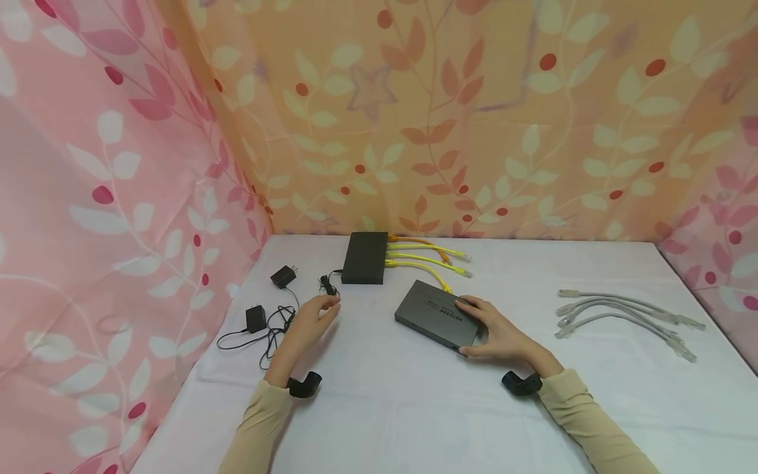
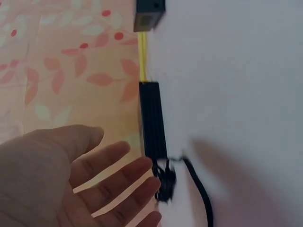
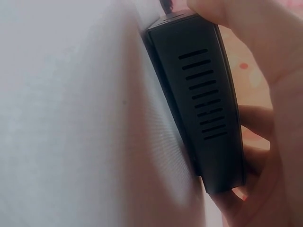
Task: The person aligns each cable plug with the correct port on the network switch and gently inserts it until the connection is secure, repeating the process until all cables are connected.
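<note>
My right hand [image 1: 497, 332] grips a grey Netgear network switch [image 1: 435, 313] by its right end, thumb on the near side and fingers on the far side. In the right wrist view, the vented side of this switch [image 3: 203, 94] faces the camera, close over the white cloth. My left hand [image 1: 310, 322] holds nothing; its fingers [image 2: 113, 184] are spread and slightly bent in the left wrist view. Just beyond its fingertips lies a bundled black power cord [image 1: 328, 284], which runs to a black network switch [image 1: 364, 258]. Yellow Ethernet cables [image 1: 429, 257] and an orange Ethernet cable [image 1: 417, 241] come out of the black switch's right side.
To the left lie two black power adapters, one farther back [image 1: 283, 276] and one nearer [image 1: 256, 318], with tangled cords [image 1: 275, 329]. Several grey Ethernet cables [image 1: 628, 313] are laid out at the right. Floral curtains [image 1: 444, 131] enclose the white-covered table [image 1: 379, 421].
</note>
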Tool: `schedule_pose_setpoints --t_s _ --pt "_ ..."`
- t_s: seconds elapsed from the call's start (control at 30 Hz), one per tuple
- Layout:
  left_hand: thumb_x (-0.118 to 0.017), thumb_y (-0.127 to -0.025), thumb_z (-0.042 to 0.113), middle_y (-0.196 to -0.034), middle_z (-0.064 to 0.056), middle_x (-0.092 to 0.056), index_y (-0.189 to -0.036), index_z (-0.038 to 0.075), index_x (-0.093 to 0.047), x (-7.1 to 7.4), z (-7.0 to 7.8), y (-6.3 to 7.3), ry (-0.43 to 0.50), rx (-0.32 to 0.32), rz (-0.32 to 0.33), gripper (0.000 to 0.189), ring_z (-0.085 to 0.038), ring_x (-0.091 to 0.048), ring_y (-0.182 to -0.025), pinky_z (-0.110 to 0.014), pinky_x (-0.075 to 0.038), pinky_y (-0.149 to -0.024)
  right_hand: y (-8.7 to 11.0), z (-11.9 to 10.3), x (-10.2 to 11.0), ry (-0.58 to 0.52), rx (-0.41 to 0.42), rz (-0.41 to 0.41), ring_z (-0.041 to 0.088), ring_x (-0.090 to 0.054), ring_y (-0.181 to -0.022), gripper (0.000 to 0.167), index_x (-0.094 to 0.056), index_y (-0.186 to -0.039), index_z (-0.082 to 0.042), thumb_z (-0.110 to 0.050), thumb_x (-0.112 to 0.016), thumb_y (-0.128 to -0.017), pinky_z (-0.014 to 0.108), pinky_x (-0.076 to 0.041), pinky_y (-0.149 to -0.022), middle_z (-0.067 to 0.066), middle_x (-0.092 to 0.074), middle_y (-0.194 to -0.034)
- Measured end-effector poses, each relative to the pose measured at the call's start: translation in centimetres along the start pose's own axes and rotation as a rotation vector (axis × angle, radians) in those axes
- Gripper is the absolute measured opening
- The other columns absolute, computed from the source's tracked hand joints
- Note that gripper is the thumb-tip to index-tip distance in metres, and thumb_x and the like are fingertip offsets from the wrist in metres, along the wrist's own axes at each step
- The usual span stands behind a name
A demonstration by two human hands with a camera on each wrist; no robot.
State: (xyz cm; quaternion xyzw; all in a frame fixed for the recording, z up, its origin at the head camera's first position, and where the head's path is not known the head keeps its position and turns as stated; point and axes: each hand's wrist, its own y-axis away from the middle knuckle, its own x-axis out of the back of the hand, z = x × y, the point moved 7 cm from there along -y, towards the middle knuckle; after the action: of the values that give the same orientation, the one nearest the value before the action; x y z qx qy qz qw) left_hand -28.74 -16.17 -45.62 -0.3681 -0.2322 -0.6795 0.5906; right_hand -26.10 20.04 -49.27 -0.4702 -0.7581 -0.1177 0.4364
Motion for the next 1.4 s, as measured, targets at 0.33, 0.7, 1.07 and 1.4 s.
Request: schedule_pose_setpoints --t_s 0.33,0.7,1.07,1.4 --pt "-0.062 -0.088 0.013 -0.092 -0.002 -0.066 -0.098 0.007 -0.07 1.3 -1.9 4.5 -0.281 -0.286 -0.096 0.014 -0.019 -0.061 -0.087 -0.037 -0.049 -0.078 0.1 0.1 -0.1 0.002 0.013 0.007 0.031 -0.03 -0.131 0.093 -0.035 -0.144 -0.011 -0.045 -0.078 -0.07 0.055 -0.034 -0.096 0.014 -0.027 -0.148" --pt "-0.073 -0.076 0.006 -0.095 0.0 -0.064 -0.092 0.013 -0.071 4.1 -2.7 9.1 -0.411 -0.49 -0.003 0.018 -0.019 -0.058 -0.094 -0.039 -0.048 -0.084 0.0 -0.1 0.0 0.01 0.023 0.006 0.033 -0.029 -0.131 0.093 -0.035 -0.144 -0.01 -0.044 -0.078 -0.069 0.057 -0.033 -0.096 0.016 -0.027 -0.147" --pt "-0.062 -0.067 -0.013 -0.103 0.0 -0.063 -0.089 0.017 -0.069 3.9 -4.1 11.5 -0.453 -0.507 -0.061 0.039 -0.035 -0.05 -0.119 -0.056 -0.036 -0.095 0.0 0.1 -0.1 0.011 0.023 -0.002 0.032 -0.028 -0.131 0.094 -0.034 -0.144 -0.01 -0.046 -0.077 -0.07 0.056 -0.033 -0.097 0.015 -0.026 -0.148" --pt "-0.081 -0.062 0.006 -0.092 0.005 -0.062 -0.081 0.021 -0.067 4.2 -4.2 11.6 -0.454 -0.608 0.039 0.028 -0.033 -0.054 -0.112 -0.056 -0.038 -0.091 0.1 -0.1 -0.1 0.003 0.034 0.007 0.032 -0.029 -0.13 0.093 -0.034 -0.144 -0.009 -0.044 -0.078 -0.07 0.057 -0.033 -0.095 0.017 -0.027 -0.147"
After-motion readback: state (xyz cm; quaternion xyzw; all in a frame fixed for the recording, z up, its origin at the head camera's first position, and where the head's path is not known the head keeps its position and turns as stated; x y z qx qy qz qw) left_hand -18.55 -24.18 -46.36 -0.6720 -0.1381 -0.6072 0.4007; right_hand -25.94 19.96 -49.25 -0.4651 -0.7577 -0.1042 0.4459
